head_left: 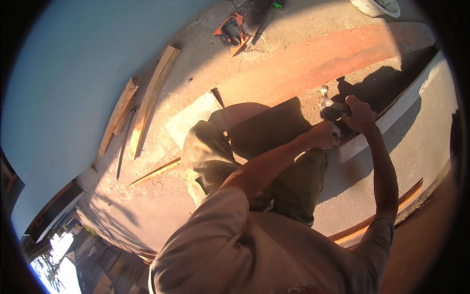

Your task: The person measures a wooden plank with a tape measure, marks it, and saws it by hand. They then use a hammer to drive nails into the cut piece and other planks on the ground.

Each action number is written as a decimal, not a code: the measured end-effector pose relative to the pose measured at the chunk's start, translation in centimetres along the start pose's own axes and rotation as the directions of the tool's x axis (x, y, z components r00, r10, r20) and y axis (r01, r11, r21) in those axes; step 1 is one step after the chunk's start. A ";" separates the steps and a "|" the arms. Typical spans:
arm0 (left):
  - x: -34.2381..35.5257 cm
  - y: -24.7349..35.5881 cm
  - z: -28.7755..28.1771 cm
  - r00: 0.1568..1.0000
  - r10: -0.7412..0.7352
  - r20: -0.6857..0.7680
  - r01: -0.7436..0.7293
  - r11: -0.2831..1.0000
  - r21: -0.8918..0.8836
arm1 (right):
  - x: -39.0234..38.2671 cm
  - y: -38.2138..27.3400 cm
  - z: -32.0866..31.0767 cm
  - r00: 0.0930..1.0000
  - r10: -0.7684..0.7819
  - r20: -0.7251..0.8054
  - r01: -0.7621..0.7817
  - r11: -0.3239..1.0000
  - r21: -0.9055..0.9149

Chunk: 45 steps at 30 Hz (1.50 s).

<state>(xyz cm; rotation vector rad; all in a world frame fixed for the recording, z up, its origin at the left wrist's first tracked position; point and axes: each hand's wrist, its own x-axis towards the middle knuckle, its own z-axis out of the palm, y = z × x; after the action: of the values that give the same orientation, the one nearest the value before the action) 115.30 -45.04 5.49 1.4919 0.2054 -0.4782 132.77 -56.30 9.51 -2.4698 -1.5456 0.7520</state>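
Observation:
My right hand [360, 115] is wrapped round the handle of a claw hammer [325, 99], whose metal head lies up and left of the fist. Just below it, my left hand [325, 134] is closed into a fist; anything inside its fingers is hidden. Both hands are close to the near end of a long pale board [391, 116] that stands on edge and runs away to the upper right. Left of my left hand, a dark flat panel [274, 128] lies in shadow over my legs.
A long reddish plank [313, 61] curves across the far side. Beyond it are an orange-handled handsaw [232, 33] and a white tub [376, 7]. Wood offcuts [154, 100] and a ribbed metal rod [125, 144] lie left, beside a pale blue wall [73, 98].

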 end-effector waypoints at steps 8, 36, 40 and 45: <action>-21.6 -4.9 -21.3 0.751 0.404 -0.523 -0.180 0.887 0.426 | 2.3 -12.7 0.2 0.972 0.138 -0.192 0.040 0.706 0.707; -25.4 -16.2 -27.5 0.536 0.569 -0.624 -0.181 0.799 0.573 | 9.0 -33.5 8.4 1.000 -0.004 0.026 -0.010 0.861 0.509; -25.3 -16.3 -27.4 0.562 0.521 -0.643 -0.152 0.829 0.539 | 9.6 -33.7 7.8 0.986 0.053 0.158 -0.132 0.828 0.545; -25.2 -16.1 -27.3 0.602 0.467 -0.648 -0.088 0.845 0.527 | 9.3 -33.1 6.8 0.995 -0.070 0.065 0.035 0.899 0.437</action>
<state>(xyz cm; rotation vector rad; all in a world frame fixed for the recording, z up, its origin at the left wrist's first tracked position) 90.31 -13.80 -0.75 2.0867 0.5343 0.4567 106.06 -33.78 12.49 -2.0838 -1.2850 1.0643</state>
